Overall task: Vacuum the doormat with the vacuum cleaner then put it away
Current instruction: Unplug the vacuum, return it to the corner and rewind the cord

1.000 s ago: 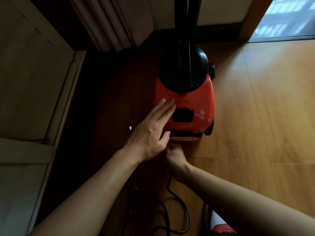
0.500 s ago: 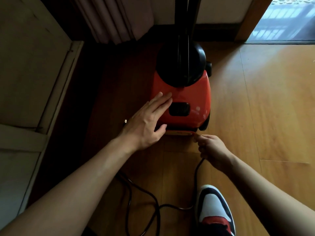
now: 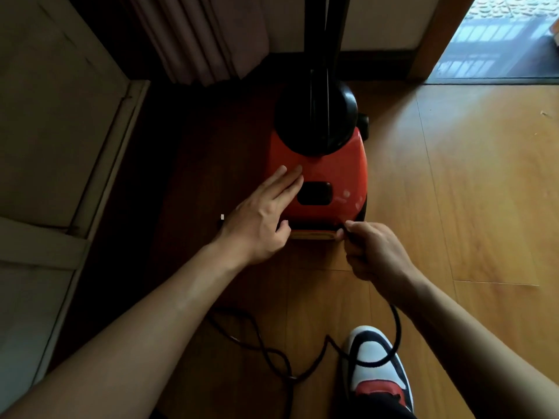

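Note:
A red vacuum cleaner (image 3: 338, 176) with a black round top and a black upright tube stands on the wooden floor near the back wall. My left hand (image 3: 263, 216) lies flat on its red body, fingers spread beside a black recess. My right hand (image 3: 372, 252) is closed around the black power cord (image 3: 396, 331) right at the rear lower edge of the vacuum. The cord runs from that hand down and loops across the floor behind me. No doormat is in view.
A pale cabinet door (image 3: 60, 146) fills the left side. A curtain (image 3: 196, 37) hangs at the back left. An open doorway (image 3: 496, 37) is at the top right. My shoe (image 3: 375, 364) stands on the floor under the cord loop.
My right hand has pulled away from under the vacuum's rear and come back to its rear right corner, with the cord in it. More cord lies looped on the floor. The left hand stays put.

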Demonstrator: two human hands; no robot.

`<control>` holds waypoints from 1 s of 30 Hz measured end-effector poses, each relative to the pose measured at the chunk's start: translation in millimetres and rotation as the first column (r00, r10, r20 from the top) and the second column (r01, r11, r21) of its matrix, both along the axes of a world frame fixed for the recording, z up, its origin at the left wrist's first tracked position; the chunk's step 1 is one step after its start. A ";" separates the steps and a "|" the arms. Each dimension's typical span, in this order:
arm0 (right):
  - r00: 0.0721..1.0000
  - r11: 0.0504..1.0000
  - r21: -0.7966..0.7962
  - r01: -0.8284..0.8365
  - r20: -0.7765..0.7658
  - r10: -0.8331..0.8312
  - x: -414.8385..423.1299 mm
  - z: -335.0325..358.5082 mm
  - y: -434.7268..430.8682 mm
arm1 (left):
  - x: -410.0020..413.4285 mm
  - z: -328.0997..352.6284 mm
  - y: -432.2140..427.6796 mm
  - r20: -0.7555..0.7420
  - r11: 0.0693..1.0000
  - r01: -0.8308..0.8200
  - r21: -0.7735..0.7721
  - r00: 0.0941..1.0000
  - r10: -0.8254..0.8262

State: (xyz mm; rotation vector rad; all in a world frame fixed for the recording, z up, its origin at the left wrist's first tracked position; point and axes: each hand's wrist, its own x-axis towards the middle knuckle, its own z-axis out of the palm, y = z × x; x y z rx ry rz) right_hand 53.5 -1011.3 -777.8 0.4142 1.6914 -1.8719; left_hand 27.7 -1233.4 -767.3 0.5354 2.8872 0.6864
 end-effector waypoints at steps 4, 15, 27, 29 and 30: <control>0.999 0.998 -0.069 -0.002 0.040 0.004 14.0 7.0 -33.2 | -0.3 0.7 2.1 0.017 0.999 -0.011 0.032 1.000 0.011; 0.996 0.996 0.026 0.084 -0.045 -0.083 36.0 -31.0 -116.7 | -1.3 0.3 2.3 0.094 0.997 -0.025 0.076 0.995 0.018; 0.994 0.988 0.130 -0.082 -0.060 0.090 15.2 -88.6 -97.8 | -1.3 -11.4 -5.3 0.044 0.990 -0.017 0.142 0.999 0.011; 0.995 0.986 0.140 -0.086 -0.040 0.092 10.4 -98.4 -82.4 | -1.1 -12.1 -7.0 0.040 0.989 -0.010 0.146 0.999 0.004; 0.995 0.984 0.156 -0.088 -0.025 0.093 7.6 -102.2 -73.3 | -1.4 -11.7 -7.6 0.040 0.990 -0.006 0.144 0.999 0.000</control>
